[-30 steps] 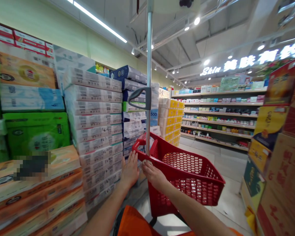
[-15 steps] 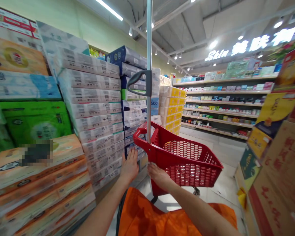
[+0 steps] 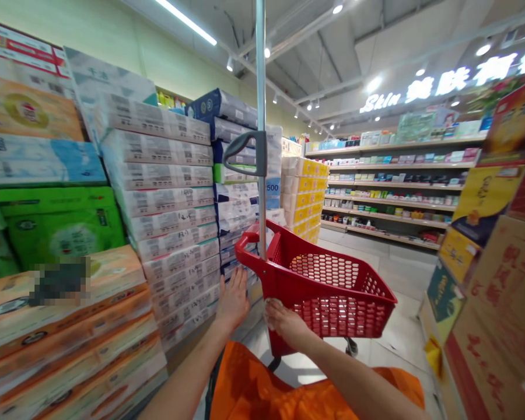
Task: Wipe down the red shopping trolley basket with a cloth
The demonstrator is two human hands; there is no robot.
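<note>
A red plastic shopping cart (image 3: pixel 332 280) with perforated sides stands in front of me. Its red handle (image 3: pixel 247 248) faces me, and a tall metal pole (image 3: pixel 261 70) with a grey loop grip (image 3: pixel 245 153) rises from it. My left hand (image 3: pixel 234 297) is open below the handle, its fingers stretched forward and apart from the handle. Close against the near side of the cart, my right hand (image 3: pixel 286 324) has its fingers curled together. Something small and pale shows at these fingertips; I cannot make out what it is.
Stacked tissue packs (image 3: pixel 170 192) form a wall on the left, with orange packs (image 3: pixel 70 315) nearer me. Cardboard boxes (image 3: pixel 503 303) are piled on the right. Behind the cart, shelves (image 3: pixel 389 181) hold many small products. Orange cloth (image 3: pixel 254 385) covers my lap area.
The view has shifted slightly, so the cart and stacks sit a little lower and left. My right hand has moved slightly lower along the cart's side; my left hand stays open.
</note>
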